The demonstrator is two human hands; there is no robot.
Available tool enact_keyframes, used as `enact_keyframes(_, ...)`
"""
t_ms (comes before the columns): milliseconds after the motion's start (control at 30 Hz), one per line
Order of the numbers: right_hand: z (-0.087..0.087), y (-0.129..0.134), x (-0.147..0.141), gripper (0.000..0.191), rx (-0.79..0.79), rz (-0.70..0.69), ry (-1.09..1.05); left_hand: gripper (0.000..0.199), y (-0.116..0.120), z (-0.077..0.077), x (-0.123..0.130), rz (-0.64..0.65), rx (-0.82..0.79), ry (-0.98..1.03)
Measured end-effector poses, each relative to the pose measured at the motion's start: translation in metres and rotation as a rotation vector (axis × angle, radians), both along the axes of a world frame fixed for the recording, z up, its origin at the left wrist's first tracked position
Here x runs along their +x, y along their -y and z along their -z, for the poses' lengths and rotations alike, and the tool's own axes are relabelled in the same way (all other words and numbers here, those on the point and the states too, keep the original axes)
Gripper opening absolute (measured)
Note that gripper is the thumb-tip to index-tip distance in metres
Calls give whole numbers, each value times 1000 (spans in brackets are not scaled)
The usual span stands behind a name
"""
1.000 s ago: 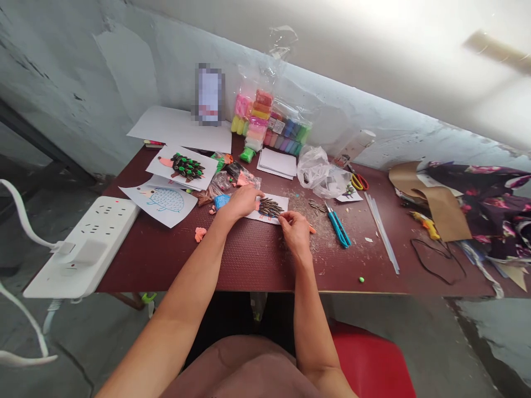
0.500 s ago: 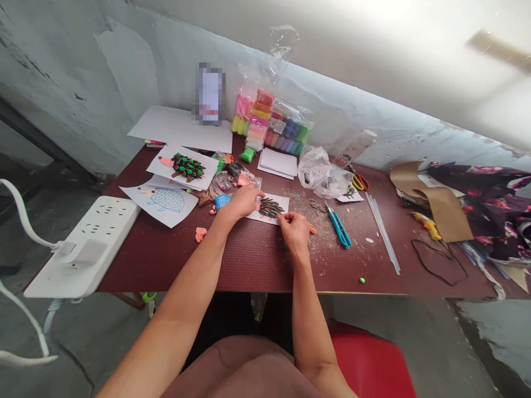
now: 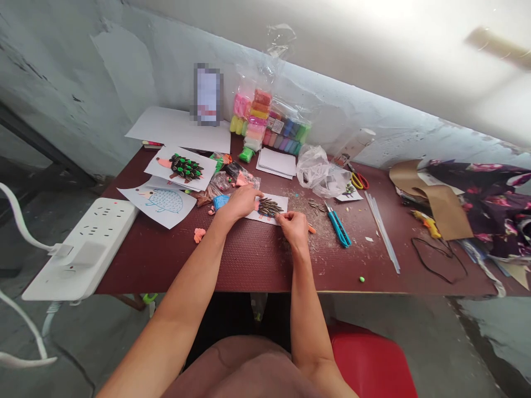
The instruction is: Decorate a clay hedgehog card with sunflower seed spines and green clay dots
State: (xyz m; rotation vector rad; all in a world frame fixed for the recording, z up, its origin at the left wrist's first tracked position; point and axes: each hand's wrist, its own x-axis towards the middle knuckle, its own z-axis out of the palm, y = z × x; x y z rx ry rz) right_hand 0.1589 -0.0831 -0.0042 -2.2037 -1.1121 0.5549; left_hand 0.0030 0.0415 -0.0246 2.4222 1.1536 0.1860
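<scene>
The left hand [image 3: 240,202] lies open on the seed-covered paper hedgehog [image 3: 269,209] on the desk [image 3: 249,265]. Just beside it, the right hand's grip [image 3: 293,228] pinches closed, its contents hidden. Right of the grip lie loose seeds [image 3: 316,206] and a blue craft knife [image 3: 338,231]; farther off, a clear bag [image 3: 253,74] holds clay blocks [image 3: 257,124].

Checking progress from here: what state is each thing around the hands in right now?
seed collage: dark seeds overlapping on paper
left hand: flat, fingertips at the collage
right hand: fingertips pinched at the collage's edge
blue-handled snips: shut, lying down
plastic bag: crumpled
</scene>
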Motion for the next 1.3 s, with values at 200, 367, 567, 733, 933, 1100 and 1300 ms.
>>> enact_keyframes(200,-1,6,10,30,54,15,24,42,-1,3,-1,-5,11,30)
enact_keyframes(367,0,10,16,25,37,-27,48,43,0,3,-1,-18,-9,36)
enact_keyframes(567,5,6,13,28,18,-55,79,45,0,3,0,-26,-1,55)
enact_keyframes(733,6,3,10,26,4,-51,72,45,2,1,1,-22,9,16)
enact_keyframes(933,3,5,12,26,14,-22,78,45,2,4,1,-33,28,34)
enact_keyframes(1100,4,0,20,22,81,25,89,47,1,5,0,-14,35,24)
enact_keyframes(1300,9,-10,18,21,86,-13,139,49,0,7,0,-24,39,32)
